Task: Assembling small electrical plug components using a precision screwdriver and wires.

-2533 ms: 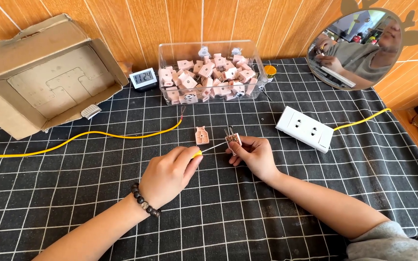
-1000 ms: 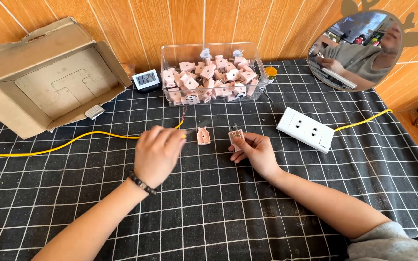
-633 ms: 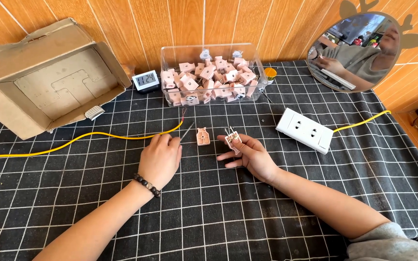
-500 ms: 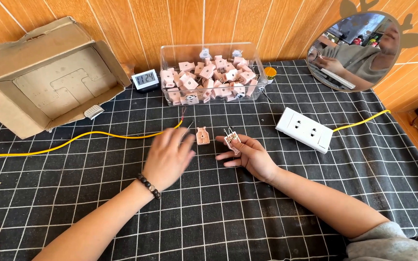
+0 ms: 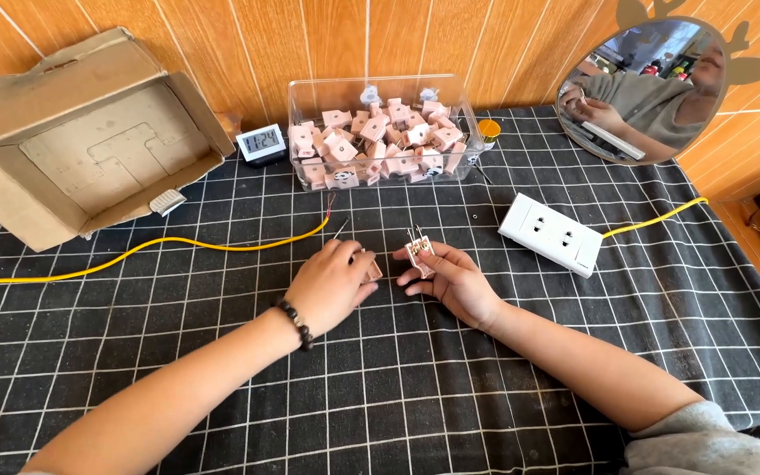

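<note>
My right hand (image 5: pixel 450 280) rests on the checked black mat and holds a small pink plug part (image 5: pixel 418 252) with metal prongs up between its fingertips. My left hand (image 5: pixel 334 283), with a bead bracelet on the wrist, lies just left of it, its fingers closing over a second pink plug piece (image 5: pixel 371 269) on the mat. The stripped end of a yellow cable (image 5: pixel 222 246) lies free on the mat just above my left hand.
A clear plastic box (image 5: pixel 383 134) of several pink plug parts stands at the back. A white power strip (image 5: pixel 552 234) with a yellow cord lies right. An open cardboard box (image 5: pixel 81 141), a small digital clock (image 5: pixel 261 142) and a round mirror (image 5: pixel 644 88) are behind.
My left hand let go of the yellow cable's end, moved right and closed over the pink piece on the mat. My right hand kept its plug part, almost still.
</note>
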